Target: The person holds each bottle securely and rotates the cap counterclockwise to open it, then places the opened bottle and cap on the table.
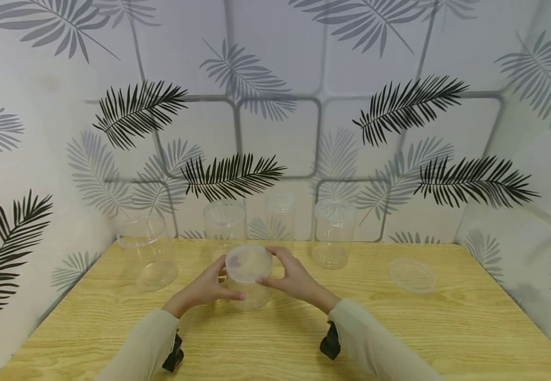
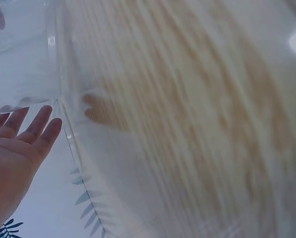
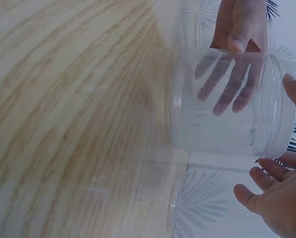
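A short clear plastic jar (image 1: 251, 297) stands upright at the middle of the table, with a round translucent lid (image 1: 249, 263) on its top. My left hand (image 1: 205, 286) holds the jar's left side, thumb in front and fingers behind; those fingers show through the wall in the right wrist view. On the other side, my right hand (image 1: 295, 278) grips the lid's edge between thumb and fingers. The left wrist view shows the jar (image 2: 24, 64) only in part, beside the left fingers.
Behind the hands stand several clear jars: one at left (image 1: 225, 233), a narrow one (image 1: 281, 214) and one at right (image 1: 332, 235). A larger jar (image 1: 153, 264) is at far left. A loose clear lid (image 1: 412, 275) lies flat on the wooden table (image 1: 446, 328) at right.
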Available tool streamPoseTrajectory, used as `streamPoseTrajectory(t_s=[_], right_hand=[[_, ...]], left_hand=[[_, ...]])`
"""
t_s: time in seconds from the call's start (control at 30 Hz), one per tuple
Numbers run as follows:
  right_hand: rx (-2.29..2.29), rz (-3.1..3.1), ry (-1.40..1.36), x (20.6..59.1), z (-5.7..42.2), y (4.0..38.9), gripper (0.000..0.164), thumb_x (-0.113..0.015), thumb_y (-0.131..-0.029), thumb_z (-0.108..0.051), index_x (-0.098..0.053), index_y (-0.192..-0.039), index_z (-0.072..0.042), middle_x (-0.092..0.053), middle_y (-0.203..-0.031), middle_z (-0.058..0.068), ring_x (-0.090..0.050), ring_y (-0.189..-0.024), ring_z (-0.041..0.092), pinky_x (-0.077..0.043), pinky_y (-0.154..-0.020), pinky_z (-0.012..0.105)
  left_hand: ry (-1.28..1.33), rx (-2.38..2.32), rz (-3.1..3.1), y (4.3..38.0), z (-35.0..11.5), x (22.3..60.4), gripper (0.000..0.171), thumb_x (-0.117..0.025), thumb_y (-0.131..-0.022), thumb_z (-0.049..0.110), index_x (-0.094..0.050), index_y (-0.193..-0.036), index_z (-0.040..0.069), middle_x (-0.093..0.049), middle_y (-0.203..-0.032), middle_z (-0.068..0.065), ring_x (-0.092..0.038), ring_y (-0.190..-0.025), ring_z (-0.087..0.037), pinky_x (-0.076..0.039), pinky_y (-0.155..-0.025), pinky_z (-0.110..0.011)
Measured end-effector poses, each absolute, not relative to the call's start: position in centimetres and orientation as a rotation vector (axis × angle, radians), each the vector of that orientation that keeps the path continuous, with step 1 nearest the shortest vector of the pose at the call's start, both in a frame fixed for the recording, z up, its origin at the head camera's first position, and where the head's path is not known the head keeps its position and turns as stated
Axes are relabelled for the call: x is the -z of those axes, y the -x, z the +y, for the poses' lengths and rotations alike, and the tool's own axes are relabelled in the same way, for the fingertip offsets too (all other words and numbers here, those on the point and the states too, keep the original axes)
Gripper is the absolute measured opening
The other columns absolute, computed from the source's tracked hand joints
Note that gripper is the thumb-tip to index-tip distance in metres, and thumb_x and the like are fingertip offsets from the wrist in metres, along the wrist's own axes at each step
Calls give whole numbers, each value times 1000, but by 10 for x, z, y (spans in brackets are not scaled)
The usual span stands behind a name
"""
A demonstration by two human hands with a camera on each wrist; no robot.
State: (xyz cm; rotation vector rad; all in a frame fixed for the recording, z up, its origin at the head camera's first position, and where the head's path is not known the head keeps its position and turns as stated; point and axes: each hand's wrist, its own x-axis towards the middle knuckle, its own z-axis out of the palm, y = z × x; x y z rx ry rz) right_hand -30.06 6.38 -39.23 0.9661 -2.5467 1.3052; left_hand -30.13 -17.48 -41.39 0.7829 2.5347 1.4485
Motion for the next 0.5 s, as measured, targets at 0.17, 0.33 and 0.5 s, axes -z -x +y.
streamPoseTrajectory(t_s=[0.17,0.33,0.5], right_hand=[[-1334,-2519,-963,388,71,301,66,-73,-78,-27,-43,-131,-4,-48,-131,12,-45,-122,28,-38,-99,52],[-1375,-2520,-970,382,80,300,66,-72,-79,-26,-41,-133,-5,-47,-134,11,-42,-125,28,-35,-99,54],[-1412,-2531,-963,375,92,299,67,-71,-79,-26,-39,-135,-6,-45,-136,12,-39,-128,28,-33,-103,53]], left_hand=[[-791,-1494,2532,303,-169,411,85,-78,-73,23,-26,-139,11,-33,-140,-14,-34,-128,-44,-31,-99,-62],[-790,-1555,2511,302,-162,406,87,-79,-71,21,-25,-139,10,-34,-139,-14,-36,-127,-43,-33,-100,-59],[-802,-1610,2475,301,-152,402,86,-79,-71,21,-26,-137,7,-36,-138,-16,-38,-126,-43,-35,-100,-57]])
